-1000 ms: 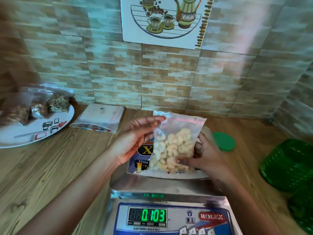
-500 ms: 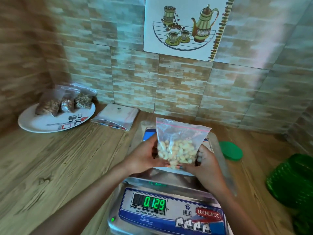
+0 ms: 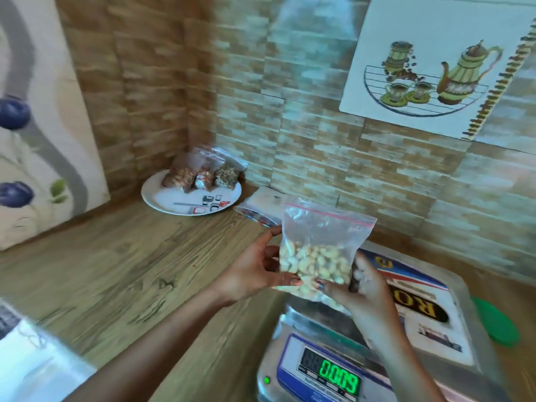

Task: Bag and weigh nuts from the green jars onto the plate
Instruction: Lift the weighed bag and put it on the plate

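Observation:
A clear zip bag of pale cashew nuts (image 3: 317, 256) is held upright in the air, just left of the scale's pan. My left hand (image 3: 255, 268) grips its left edge, thumb in front. Gripping its lower right corner is my right hand (image 3: 362, 288). The electronic scale (image 3: 420, 311) sits below and to the right, its green display (image 3: 339, 381) reading 0.009. A white plate (image 3: 177, 198) stands in the far corner with three filled bags of nuts (image 3: 200, 177) on it.
A stack of empty zip bags (image 3: 262, 203) lies by the wall behind the held bag. A green lid (image 3: 496, 323) rests right of the scale. A cushion with a floral print (image 3: 34, 126) leans at the left. Wooden countertop stretches between me and the plate.
The bag has been lifted off the scale pan and carried left; the reading fell from 0.129 to 0.009. My view has swung left toward the plate.

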Available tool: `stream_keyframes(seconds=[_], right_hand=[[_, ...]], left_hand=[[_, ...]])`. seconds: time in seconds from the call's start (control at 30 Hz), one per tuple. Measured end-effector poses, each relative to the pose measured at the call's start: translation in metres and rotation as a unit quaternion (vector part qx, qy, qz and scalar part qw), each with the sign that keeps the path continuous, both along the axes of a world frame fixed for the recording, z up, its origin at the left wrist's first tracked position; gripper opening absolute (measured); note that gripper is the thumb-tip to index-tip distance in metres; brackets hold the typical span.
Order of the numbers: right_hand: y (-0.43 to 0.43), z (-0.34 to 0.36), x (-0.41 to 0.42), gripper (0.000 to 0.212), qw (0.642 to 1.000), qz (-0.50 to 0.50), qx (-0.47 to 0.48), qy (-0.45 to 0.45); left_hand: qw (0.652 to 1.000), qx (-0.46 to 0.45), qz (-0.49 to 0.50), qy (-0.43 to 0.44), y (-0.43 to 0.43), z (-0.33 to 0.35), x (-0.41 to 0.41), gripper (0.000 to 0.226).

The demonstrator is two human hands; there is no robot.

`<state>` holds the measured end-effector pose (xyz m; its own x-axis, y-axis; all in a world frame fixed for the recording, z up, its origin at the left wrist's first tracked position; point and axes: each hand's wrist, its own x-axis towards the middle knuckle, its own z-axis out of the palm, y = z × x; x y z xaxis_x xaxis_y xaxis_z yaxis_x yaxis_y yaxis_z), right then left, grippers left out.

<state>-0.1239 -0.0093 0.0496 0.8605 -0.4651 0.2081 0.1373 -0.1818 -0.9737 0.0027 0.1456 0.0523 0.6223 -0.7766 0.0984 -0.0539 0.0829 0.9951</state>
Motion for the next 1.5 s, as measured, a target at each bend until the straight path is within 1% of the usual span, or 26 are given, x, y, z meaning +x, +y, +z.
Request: stream_keyframes(seconds=[0.07,0.13,0.17,0.2,0.27,0.33,0.43,0.57,0.63,0.7,0.73,0.77,0.83,0.87,0.93,1.0,1.03,1.1,1.2,1.23,1.33,1.43,1.5], right_hand=[[0.014,-0.006,0.018,0.059,1.000,-0.008,0.008,-0.006],[0.034,-0.013,0.039,0.080,1.000,-0.018,-0.002,-0.006],[0.047,-0.016,0.054,0.085,1.000,-0.027,-0.011,-0.010],[0.057,-0.019,0.064,0.082,0.999,-0.029,-0.008,-0.024],[0.081,-0.026,0.094,0.066,0.998,-0.032,0.014,-0.048],[0.104,-0.029,0.124,0.058,0.996,-0.041,0.019,-0.071],[0.124,-0.039,0.174,0.063,0.996,-0.048,0.006,-0.078],[0.137,-0.048,0.225,0.067,0.997,-0.046,0.012,-0.062],[0.144,-0.051,0.252,0.076,0.998,-0.051,0.004,-0.044],[0.145,-0.053,0.278,0.098,0.998,-0.060,0.010,-0.030],[0.143,-0.055,0.290,0.103,0.998,-0.065,0.009,-0.022],[0.141,-0.053,0.303,0.098,0.997,-0.069,0.005,-0.021],[0.132,-0.058,0.327,0.080,0.997,-0.073,-0.018,-0.016],[0.126,-0.062,0.339,0.076,0.997,-0.071,-0.022,-0.011],[0.120,-0.061,0.360,0.079,0.996,-0.079,-0.031,-0.014],[0.117,-0.059,0.381,0.092,0.995,-0.091,-0.031,-0.021],[0.114,-0.062,0.392,0.094,0.995,-0.094,-0.027,-0.026],[0.105,-0.067,0.414,0.087,0.994,-0.102,-0.038,-0.033],[0.089,-0.072,0.437,0.093,0.989,-0.114,-0.089,-0.013],[0.085,-0.073,0.444,0.091,0.989,-0.110,-0.099,-0.001],[0.081,-0.079,0.464,0.082,0.988,-0.099,-0.122,-0.002],[0.075,-0.089,0.476,0.080,0.991,-0.077,-0.112,-0.002],[0.072,-0.095,0.481,0.081,0.993,-0.069,-0.096,0.005]], left_hand=[[1.000,-0.002,0.011,0.003,0.015,0.001,0.014,0.088],[1.000,-0.005,0.024,0.003,0.033,0.001,0.034,0.083],[1.000,-0.007,0.029,0.006,0.044,0.001,0.048,0.081],[0.999,-0.008,0.033,0.005,0.052,0.001,0.059,0.081],[0.999,-0.009,0.039,0.006,0.071,-0.001,0.087,0.080],[0.999,-0.011,0.049,-0.005,0.090,-0.006,0.116,0.072],[0.998,0.010,0.060,-0.011,0.118,-0.014,0.158,0.058],[0.997,0.042,0.067,-0.022,0.140,-0.028,0.205,0.050],[0.995,0.048,0.077,-0.034,0.143,-0.036,0.231,0.046],[0.993,0.053,0.092,-0.050,0.140,-0.042,0.257,0.044],[0.991,0.056,0.099,-0.063,0.138,-0.045,0.268,0.043],[0.991,0.057,0.102,-0.071,0.134,-0.047,0.283,0.043],[0.988,0.069,0.106,-0.083,0.126,-0.051,0.306,0.043],[0.987,0.074,0.108,-0.090,0.121,-0.052,0.317,0.042],[0.987,0.074,0.107,-0.093,0.109,-0.053,0.338,0.039],[0.988,0.065,0.110,-0.087,0.095,-0.055,0.359,0.037],[0.987,0.066,0.117,-0.092,0.088,-0.058,0.370,0.037],[0.984,0.073,0.130,-0.101,0.073,-0.065,0.392,0.042],[0.980,0.074,0.158,-0.099,0.055,-0.083,0.417,0.046],[0.978,0.077,0.165,-0.102,0.051,-0.089,0.423,0.047],[0.974,0.081,0.184,-0.104,0.040,-0.108,0.437,0.043],[0.952,0.125,0.218,-0.174,0.039,-0.118,0.438,0.047],[0.939,0.116,0.229,-0.228,0.039,-0.121,0.432,0.055]])
